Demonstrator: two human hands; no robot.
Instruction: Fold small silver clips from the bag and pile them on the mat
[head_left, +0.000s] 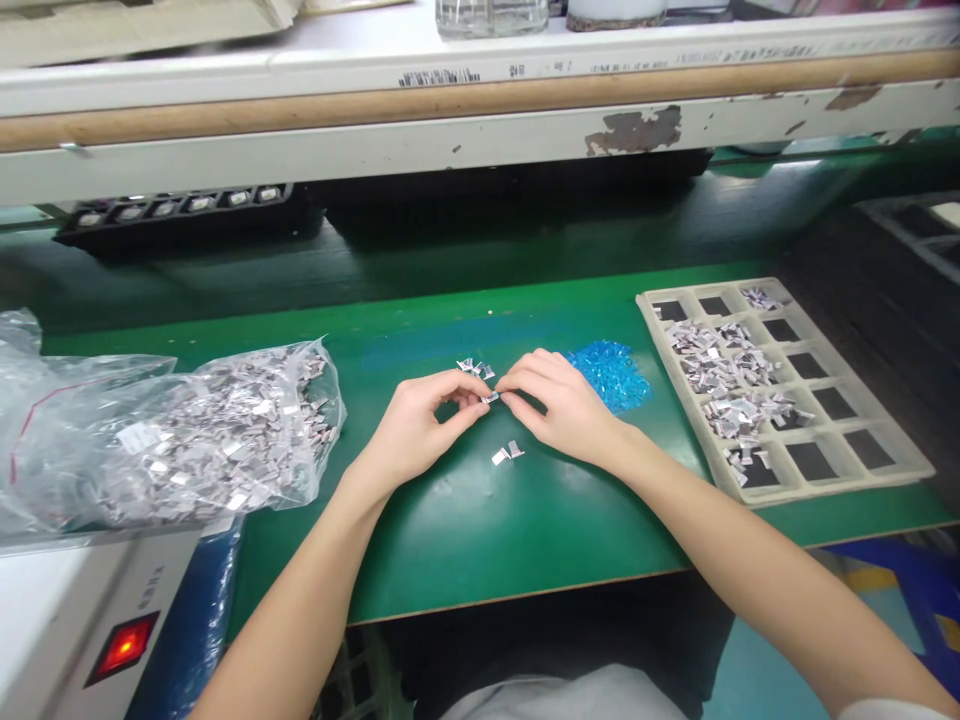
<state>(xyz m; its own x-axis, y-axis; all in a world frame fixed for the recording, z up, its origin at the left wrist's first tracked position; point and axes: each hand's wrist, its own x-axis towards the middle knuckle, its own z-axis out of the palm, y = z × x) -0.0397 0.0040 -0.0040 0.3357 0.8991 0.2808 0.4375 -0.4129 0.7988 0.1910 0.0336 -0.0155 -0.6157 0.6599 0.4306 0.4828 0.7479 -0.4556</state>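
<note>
At the middle of the green table, my left hand [431, 415] and my right hand [551, 400] meet, both closed in a pinch. Between their fingertips is a small silver-and-white flat piece [490, 398]. Just beyond the fingers lies a little group of similar pieces [474, 368], and a couple more loose pieces [508, 454] rest nearer to me. A heap of tiny blue pieces [611, 375] spreads beside my right hand, partly behind it.
On the left, a clear plastic bag [225, 435] full of silvery pieces lies near a white machine [67, 620] with a lit red switch. A compartment tray [791, 350] with more pieces stands right. A shelf edge [300, 165] crosses above a black tray [180, 215].
</note>
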